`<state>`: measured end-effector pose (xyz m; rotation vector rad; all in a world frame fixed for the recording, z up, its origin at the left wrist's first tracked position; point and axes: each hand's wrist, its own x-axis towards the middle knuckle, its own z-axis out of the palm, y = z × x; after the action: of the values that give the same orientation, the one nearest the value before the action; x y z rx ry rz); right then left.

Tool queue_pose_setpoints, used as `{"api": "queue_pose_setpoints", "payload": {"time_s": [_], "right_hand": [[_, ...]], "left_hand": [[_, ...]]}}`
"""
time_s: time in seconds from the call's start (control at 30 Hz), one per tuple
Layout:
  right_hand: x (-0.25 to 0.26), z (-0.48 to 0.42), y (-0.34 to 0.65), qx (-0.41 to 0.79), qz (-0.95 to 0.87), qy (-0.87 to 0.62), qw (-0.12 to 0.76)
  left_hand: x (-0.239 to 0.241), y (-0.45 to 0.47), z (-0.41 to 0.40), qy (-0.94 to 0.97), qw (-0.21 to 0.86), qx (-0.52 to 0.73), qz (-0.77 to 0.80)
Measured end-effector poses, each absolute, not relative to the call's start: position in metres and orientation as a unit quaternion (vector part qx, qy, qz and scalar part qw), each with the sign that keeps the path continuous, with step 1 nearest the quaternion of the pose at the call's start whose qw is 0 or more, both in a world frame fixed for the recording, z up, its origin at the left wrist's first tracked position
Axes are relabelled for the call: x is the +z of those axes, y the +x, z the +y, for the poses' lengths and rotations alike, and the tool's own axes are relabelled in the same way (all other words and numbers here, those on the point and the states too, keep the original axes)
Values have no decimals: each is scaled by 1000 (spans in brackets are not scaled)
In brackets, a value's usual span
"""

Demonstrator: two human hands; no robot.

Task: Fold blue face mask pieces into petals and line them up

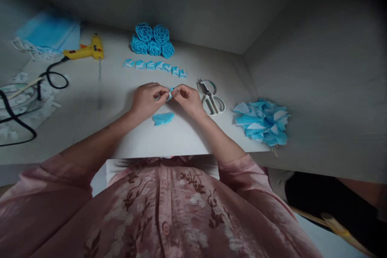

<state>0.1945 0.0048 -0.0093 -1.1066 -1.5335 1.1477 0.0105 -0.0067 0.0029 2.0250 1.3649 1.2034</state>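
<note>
While I watch remotely, the left hand (147, 96) and right hand (188, 96), fingertips pinched closed, hold a small blue piece (169, 96) between them over the table (187, 142), apparently mid-fold; the next move, I judge, calls for steady pinching.

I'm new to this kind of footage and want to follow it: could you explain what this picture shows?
There is no machine here: these are a person's own bare left hand and right hand, seen by a camera worn on the head, looking forward and down. The fingers of both pinch a small blue-and-white piece. On the table before them lies a loose blue piece. Beyond are a row of folded pieces and five blue rosettes. To the left is a yellow glue gun; to the right, scissors and a ruffled blue-and-white bunch.
</note>
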Motion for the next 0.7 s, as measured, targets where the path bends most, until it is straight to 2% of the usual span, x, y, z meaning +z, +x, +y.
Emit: {"api": "queue_pose_setpoints", "payload": {"time_s": [0.4,0.7], "right_hand": [[-5,1,196,501,-608,-417,453],[-6,1,196,526,-591,-411,452]], "left_hand": [[2,7,-6,743,180,417,492],[2,6,-6,727,206,433,492]]}}
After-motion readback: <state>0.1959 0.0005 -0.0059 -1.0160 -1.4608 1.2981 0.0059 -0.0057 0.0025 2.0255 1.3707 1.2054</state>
